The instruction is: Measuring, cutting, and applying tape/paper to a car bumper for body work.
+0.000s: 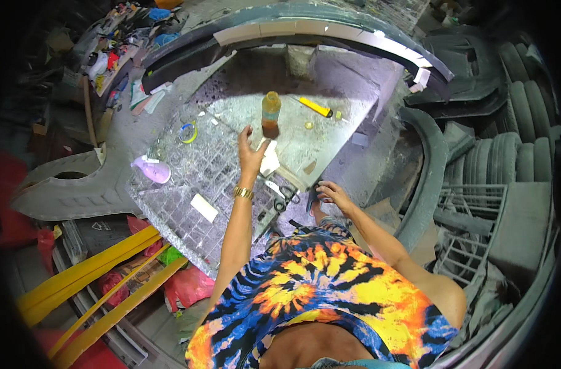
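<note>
Wide fisheye view, head-high, facing steeply downward

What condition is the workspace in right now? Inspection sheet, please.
Surface: scuffed grey tabletop, grid-marked toward its left.
Things at hand: translucent plastic bottle with brownish contents, upright.
Clutter: yellow utility knife, black-handled scissors, purple plastic bottle.
Hands: left hand open beside the upright bottle, contact unclear; right hand open near the tabletop's edge.
Cables: nothing seen.
Surroundings: curved grey panel at right; long yellow strips lower left.
</note>
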Demonstrator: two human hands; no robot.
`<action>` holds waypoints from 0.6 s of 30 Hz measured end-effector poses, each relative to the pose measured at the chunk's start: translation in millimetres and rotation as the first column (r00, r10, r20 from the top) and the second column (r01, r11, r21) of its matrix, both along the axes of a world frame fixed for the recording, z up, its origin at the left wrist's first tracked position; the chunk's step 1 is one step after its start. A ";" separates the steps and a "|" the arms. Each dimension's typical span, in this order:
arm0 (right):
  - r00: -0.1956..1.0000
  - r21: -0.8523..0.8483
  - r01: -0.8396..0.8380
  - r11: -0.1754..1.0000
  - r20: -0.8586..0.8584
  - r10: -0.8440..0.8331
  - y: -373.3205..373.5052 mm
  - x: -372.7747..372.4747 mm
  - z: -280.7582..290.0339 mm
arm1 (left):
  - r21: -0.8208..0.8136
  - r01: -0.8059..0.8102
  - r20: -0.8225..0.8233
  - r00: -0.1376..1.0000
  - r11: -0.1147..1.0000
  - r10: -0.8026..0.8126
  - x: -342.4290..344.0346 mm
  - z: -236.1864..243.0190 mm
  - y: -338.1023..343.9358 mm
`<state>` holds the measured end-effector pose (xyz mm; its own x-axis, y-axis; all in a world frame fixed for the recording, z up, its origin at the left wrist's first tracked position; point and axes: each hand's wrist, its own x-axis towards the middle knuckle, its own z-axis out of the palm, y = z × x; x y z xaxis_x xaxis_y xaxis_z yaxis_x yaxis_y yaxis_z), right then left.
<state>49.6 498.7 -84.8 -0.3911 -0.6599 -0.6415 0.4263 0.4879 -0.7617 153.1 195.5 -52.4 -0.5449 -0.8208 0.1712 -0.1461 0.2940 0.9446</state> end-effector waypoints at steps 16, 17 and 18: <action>0.919 0.471 0.334 0.816 0.028 -0.392 274.6 -32.8 -10.6 | 0.001 -0.156 0.082 0.984 0.988 0.156 -40.2 85.8 -43.2; 0.953 0.479 0.267 0.837 -0.003 -0.303 280.0 -37.2 -28.5 | 0.018 -0.130 0.074 0.989 0.991 0.128 -35.8 99.6 -41.5; 0.976 0.489 0.203 0.848 -0.034 -0.214 282.7 -39.4 -47.2 | 0.015 -0.133 0.075 0.988 0.991 0.132 -36.0 113.7 -36.2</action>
